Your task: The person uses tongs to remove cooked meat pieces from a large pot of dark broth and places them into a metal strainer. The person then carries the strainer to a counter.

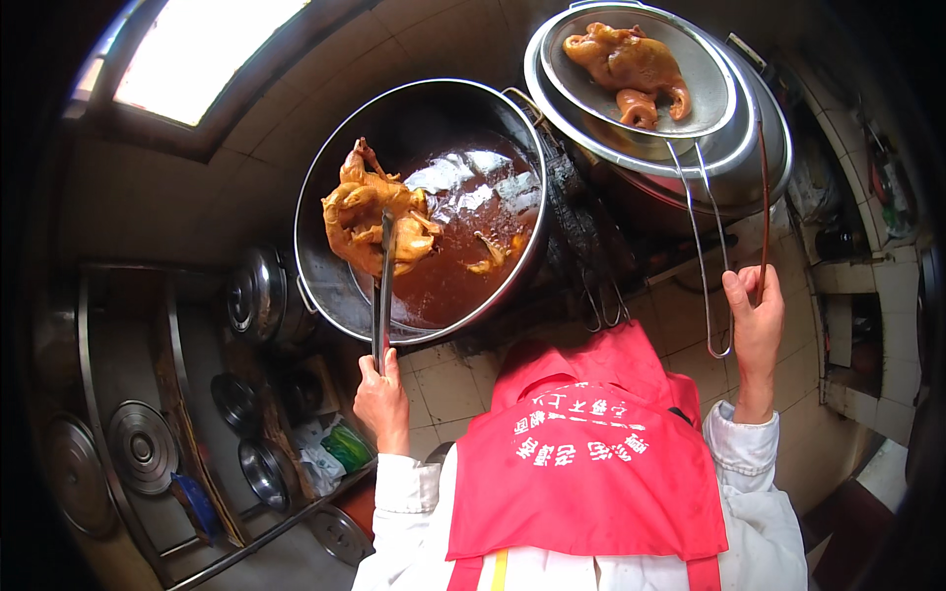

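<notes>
My left hand (382,402) grips long metal tongs (385,310). At their far end is a whole browned, plucked bird (377,214), over the left side of a large metal pot (325,299). Dark reddish-brown liquid (451,295) fills the pot's lower part, and a smaller piece of poultry (494,255) shows at its surface. My right hand (757,318) holds a thin reddish-brown rod (765,199). Beside that hand hangs the wire handle (698,244) of a round mesh strainer (713,96). Another browned bird (628,66) lies in the strainer, which rests across a wide metal basin (543,66).
Dark, grimy stove parts (576,214) stand between pot and basin. To the left, metal shelving (174,325) holds lids and bowls, near a lidded steel container (259,292). A red apron (584,473) covers my front. A bright window (207,55) is at upper left.
</notes>
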A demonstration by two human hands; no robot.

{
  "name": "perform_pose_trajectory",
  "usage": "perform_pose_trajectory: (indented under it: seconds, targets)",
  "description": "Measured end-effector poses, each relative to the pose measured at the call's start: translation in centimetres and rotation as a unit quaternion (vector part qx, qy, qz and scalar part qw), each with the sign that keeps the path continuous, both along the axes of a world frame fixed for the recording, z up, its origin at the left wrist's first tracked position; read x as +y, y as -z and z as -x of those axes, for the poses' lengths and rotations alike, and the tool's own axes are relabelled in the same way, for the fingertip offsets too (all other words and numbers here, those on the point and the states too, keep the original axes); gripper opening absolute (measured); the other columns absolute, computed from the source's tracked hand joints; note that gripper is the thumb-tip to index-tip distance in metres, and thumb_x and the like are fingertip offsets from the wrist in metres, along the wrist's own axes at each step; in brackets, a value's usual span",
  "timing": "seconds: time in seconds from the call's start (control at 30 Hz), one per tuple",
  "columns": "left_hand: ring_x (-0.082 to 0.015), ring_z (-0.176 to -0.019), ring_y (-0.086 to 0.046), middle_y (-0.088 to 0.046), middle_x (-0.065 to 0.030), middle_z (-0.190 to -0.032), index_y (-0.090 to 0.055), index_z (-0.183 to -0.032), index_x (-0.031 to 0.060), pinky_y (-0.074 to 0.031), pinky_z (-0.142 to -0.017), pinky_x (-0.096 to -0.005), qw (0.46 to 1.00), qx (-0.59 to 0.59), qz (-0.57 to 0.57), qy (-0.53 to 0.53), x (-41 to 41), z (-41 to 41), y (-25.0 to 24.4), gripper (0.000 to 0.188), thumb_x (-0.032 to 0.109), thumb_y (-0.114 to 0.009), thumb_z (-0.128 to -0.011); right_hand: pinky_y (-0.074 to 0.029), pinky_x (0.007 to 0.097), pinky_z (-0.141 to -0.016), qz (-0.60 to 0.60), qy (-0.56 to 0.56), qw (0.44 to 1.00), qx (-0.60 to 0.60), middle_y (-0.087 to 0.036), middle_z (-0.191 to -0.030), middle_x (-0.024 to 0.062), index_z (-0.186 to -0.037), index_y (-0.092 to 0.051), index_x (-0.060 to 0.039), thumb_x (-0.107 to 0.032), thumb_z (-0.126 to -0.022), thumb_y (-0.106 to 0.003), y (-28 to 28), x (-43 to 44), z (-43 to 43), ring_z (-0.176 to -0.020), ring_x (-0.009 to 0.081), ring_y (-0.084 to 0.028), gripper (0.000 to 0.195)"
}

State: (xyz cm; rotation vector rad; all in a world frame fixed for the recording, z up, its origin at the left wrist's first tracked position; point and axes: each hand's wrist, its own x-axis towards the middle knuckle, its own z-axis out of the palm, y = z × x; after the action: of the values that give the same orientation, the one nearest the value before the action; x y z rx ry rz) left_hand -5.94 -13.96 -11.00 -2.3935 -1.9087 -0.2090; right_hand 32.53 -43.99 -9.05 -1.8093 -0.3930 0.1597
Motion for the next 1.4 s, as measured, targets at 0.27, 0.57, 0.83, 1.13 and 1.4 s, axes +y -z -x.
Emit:
perform_pose_trajectory:
  seconds: [0.27,0.57,0.83,1.13,1.4]
  targets:
    - [-0.0426,-0.065,-0.065,-0.067,-0.0165,-0.07,-0.052,-0.098,0.0143,-0.047,-0.054,-0.0519,1.0,0.0,-0.025,-0.003,-0.6,-0.2,0.7,0.041,0.056,-0.053,-0.098,-0.039,0.0229,-0.069,-0.002,-0.01,1.0,-0.012,-0.044,-0.08,-0.0018,-0.084,-0.045,-0.0058,-0.024,-0.09,-0.077,-0.2,0.0,0.1,-0.073,0.0081,-0.039,0.037]
    - [-0.0445,-0.069,-0.066,-0.067,-0.0192,-0.071,-0.056,-0.105,0.0162,-0.047,-0.056,-0.054,1.0,-0.006,-0.016,0.0,-0.2,0.2,0.6,0.044,0.059,-0.053,-0.096,-0.044,0.0225,-0.065,0.03,-0.027,0.999,0.027,-0.054,-0.087,-0.0021,-0.11,-0.061,-0.0021,-0.017,-0.077,-0.085,-1.3,1.0,0.8,-0.072,0.0057,-0.044,0.043]
    - [-0.0455,-0.073,-0.066,-0.069,-0.0206,-0.076,-0.056,-0.104,0.0131,-0.049,-0.061,-0.0548,0.999,-0.047,0.026,-0.001,0.4,1.2,0.3,0.044,0.057,-0.054,-0.096,-0.052,0.0409,-0.065,0.254,-0.064,0.965,-0.025,-0.063,-0.07,0.0053,-0.112,-0.055,-0.0039,-0.019,-0.077,-0.076,-2.5,2.9,0.7,-0.064,0.0273,-0.066,0.044]
    - [-0.0442,-0.081,-0.068,-0.07,-0.0216,-0.083,-0.064,-0.1,0.0091,-0.051,-0.068,-0.0506,0.978,-0.196,0.072,0.015,1.4,1.7,-0.7,0.043,0.052,-0.058,-0.097,-0.046,0.0342,-0.054,0.158,-0.073,0.983,-0.065,-0.052,-0.057,0.004,-0.094,-0.054,-0.0012,-0.004,-0.069,-0.07,-2.5,1.7,-0.5,-0.05,0.0196,-0.053,0.03]
    - [-0.0461,-0.076,-0.064,-0.065,-0.0228,-0.076,-0.06,-0.096,0.0073,-0.047,-0.063,-0.0511,0.974,-0.204,0.039,0.093,2.1,0.0,-5.4,0.043,0.05,-0.057,-0.098,-0.043,0.0297,-0.053,0.096,-0.065,0.991,-0.074,-0.049,-0.057,0.0011,-0.094,-0.055,-0.0001,0.0,-0.069,-0.067,-2.6,0.5,0.1,-0.05,0.013,-0.049,0.028]
